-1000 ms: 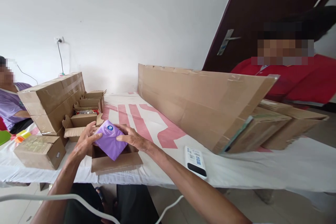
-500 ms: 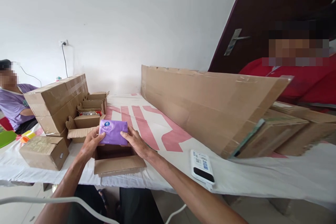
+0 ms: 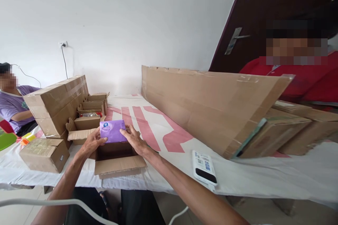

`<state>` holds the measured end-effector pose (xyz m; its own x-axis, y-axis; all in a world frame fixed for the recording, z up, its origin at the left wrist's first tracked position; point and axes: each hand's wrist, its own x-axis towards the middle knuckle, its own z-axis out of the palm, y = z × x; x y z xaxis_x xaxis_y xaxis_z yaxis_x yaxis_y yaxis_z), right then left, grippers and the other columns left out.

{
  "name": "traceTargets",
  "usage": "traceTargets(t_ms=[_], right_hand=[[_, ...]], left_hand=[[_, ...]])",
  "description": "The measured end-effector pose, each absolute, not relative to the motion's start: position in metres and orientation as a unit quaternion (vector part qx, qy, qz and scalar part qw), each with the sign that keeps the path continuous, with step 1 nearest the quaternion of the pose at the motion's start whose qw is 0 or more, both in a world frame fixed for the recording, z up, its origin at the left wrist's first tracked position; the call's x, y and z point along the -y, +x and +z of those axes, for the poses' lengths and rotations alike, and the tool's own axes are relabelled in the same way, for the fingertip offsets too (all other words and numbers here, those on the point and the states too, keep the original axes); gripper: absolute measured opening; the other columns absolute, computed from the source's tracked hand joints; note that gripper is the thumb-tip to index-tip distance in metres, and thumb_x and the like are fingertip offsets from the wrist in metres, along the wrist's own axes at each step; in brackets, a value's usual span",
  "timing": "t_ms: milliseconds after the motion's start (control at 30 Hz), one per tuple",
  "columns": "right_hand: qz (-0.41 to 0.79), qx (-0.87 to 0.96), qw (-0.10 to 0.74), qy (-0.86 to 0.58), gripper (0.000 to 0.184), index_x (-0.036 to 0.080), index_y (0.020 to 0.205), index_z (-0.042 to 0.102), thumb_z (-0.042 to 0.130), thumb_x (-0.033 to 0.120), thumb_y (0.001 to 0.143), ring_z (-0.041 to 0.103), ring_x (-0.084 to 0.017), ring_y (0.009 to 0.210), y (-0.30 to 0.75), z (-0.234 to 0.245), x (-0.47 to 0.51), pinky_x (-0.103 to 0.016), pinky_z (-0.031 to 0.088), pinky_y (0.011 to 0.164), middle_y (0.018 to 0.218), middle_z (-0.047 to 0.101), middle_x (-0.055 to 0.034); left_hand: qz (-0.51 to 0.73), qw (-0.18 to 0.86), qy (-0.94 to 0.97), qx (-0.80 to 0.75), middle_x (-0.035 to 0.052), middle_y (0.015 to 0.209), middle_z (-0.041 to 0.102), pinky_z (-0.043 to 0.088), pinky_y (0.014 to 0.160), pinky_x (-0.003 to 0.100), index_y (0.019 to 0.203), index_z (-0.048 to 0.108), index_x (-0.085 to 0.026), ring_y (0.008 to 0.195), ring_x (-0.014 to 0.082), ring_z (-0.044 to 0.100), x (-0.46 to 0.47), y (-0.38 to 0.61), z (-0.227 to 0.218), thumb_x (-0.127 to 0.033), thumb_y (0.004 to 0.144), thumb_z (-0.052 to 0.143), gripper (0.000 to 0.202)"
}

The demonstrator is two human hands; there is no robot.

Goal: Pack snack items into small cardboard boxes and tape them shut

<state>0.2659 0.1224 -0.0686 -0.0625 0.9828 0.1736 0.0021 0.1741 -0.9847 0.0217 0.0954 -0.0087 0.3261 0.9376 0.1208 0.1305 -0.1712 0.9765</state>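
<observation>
A purple tissue pack [image 3: 113,132] with a round blue logo is held above an open cardboard box [image 3: 120,164]. My left hand [image 3: 92,143] grips its left side, thumb on the front face. On its right side my right hand [image 3: 134,140] is closed, thumb also on the front. Below the pack, the box's front flap is folded outward and its inside looks dark. The backs of the fingers behind the pack are mostly hidden.
Left stand stacked closed boxes [image 3: 56,102], a small closed box [image 3: 44,154] and a row of open boxes [image 3: 88,123]. A tall cardboard panel [image 3: 206,105] crosses the table. Right lies a white device [image 3: 204,168]. One person [image 3: 16,109] sits left, another [image 3: 295,74] right.
The tissue pack has shifted slightly left and its front has turned a little. My right fingers now show more at its upper right edge. Both hands keep hold.
</observation>
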Motion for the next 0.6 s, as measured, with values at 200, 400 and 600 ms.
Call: traceTargets(t_ms=[200,400,600], right_hand=[[0.497,0.538,0.533,-0.424,0.034,0.036,0.114,0.068,0.074,0.058,0.089,0.07,-0.037,0.114,0.266,-0.065,-0.119,-0.059,0.05,0.101,0.113,0.078,-0.0062],[0.504,0.53,0.529,-0.431,0.049,0.034,0.118,0.063,0.073,0.066,0.082,0.071,-0.033,0.114,0.263,-0.068,-0.124,-0.053,0.055,0.101,0.116,0.077,-0.0054],[0.502,0.537,0.53,-0.423,0.053,0.032,0.121,0.061,0.072,0.067,0.083,0.072,-0.031,0.113,0.262,-0.073,-0.127,-0.051,0.057,0.1,0.118,0.077,-0.0057]], left_hand=[[0.417,0.494,0.639,-0.417,0.0108,0.126,0.079,0.055,0.087,0.038,0.137,0.073,-0.023,0.112,0.0314,0.072,-0.095,0.023,-0.015,-0.058,0.071,0.094,0.077],[0.428,0.502,0.623,-0.421,0.0107,0.123,0.08,0.056,0.086,0.037,0.133,0.074,-0.023,0.109,0.0309,0.073,-0.098,0.024,-0.021,-0.061,0.068,0.096,0.078],[0.433,0.508,0.615,-0.42,0.0118,0.127,0.08,0.056,0.088,0.037,0.133,0.074,-0.023,0.114,0.0323,0.073,-0.097,0.024,-0.024,-0.061,0.067,0.097,0.08]])
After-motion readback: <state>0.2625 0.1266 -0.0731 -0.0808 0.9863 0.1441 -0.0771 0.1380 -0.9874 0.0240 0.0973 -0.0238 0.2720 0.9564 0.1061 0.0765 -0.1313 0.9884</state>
